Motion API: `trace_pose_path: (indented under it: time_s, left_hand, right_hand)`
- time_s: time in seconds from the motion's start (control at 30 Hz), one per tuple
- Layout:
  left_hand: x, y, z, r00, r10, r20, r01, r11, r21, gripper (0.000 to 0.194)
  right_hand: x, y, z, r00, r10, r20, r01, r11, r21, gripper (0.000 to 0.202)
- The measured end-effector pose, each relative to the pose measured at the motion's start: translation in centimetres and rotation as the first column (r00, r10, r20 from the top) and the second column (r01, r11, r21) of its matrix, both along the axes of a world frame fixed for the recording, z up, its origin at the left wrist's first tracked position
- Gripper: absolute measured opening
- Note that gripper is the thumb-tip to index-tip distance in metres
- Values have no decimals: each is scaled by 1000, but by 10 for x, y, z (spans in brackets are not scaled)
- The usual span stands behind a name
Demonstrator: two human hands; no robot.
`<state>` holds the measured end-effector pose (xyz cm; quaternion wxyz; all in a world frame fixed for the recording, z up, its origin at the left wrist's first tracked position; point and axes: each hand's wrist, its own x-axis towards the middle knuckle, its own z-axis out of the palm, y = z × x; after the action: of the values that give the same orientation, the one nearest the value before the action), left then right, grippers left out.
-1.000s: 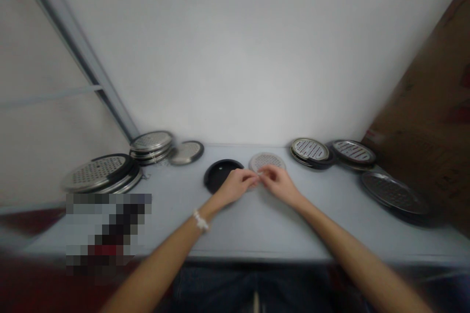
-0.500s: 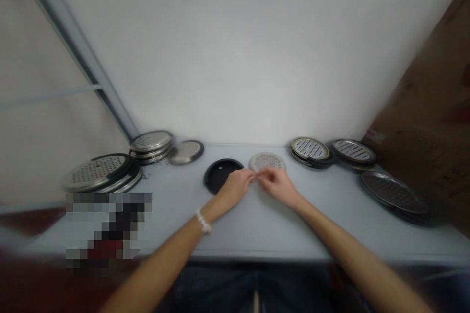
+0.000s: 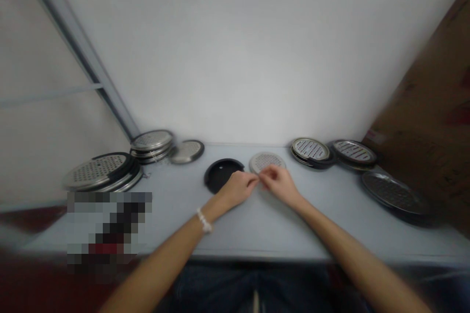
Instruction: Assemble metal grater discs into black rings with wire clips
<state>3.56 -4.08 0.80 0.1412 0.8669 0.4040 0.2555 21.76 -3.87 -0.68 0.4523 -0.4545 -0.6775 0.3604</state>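
My left hand [image 3: 240,188], with a white beaded bracelet at the wrist, is pinched closed near the middle of the table. Its fingertips meet those of my right hand [image 3: 277,182], also pinched. Anything between the fingertips is too small to make out. Just behind my right hand lies a round pale metal grater disc [image 3: 267,159], its near edge partly covered by the fingers. A black round dish [image 3: 219,173] with a small light spot inside sits behind my left hand, which hides its right part.
Stacked grater discs with black rims [image 3: 99,170] stand at the left, with another stack [image 3: 152,141] and a single disc [image 3: 187,150] behind. More graters [image 3: 311,149], [image 3: 354,151] and a dark one [image 3: 394,193] lie right, beside cardboard [image 3: 426,122].
Both hands stay together at nearly the same spot. My left hand's knuckles have shifted very slightly down and right. The discs and dish have not moved.
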Motion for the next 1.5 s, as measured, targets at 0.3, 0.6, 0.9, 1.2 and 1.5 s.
trace_pose_path:
  time_s: [0.3, 0.6, 0.9, 1.2, 1.5]
  left_hand:
    - [-2, 4, -2, 965, 74, 250, -19, 976, -215, 21]
    - [-3, 12, -7, 822, 184, 538, 154, 839, -522, 33]
    - [-5, 10, -2, 832, 178, 525, 115, 871, -478, 32]
    - [-3, 8, -5, 916, 98, 389, 29, 951, -308, 24]
    - [-3, 4, -3, 932, 33, 361, 76, 955, -285, 27]
  right_hand:
    - [5, 6, -4, 995, 64, 75, -72, 991, 114, 18]
    - [7, 3, 5, 977, 150, 152, -168, 979, 112, 19]
    - [12, 5, 8, 978, 174, 114, -175, 984, 6, 26]
    - [10, 3, 6, 956, 41, 290, -91, 983, 158, 17]
    - [10, 2, 5, 939, 31, 344, -107, 973, 204, 16]
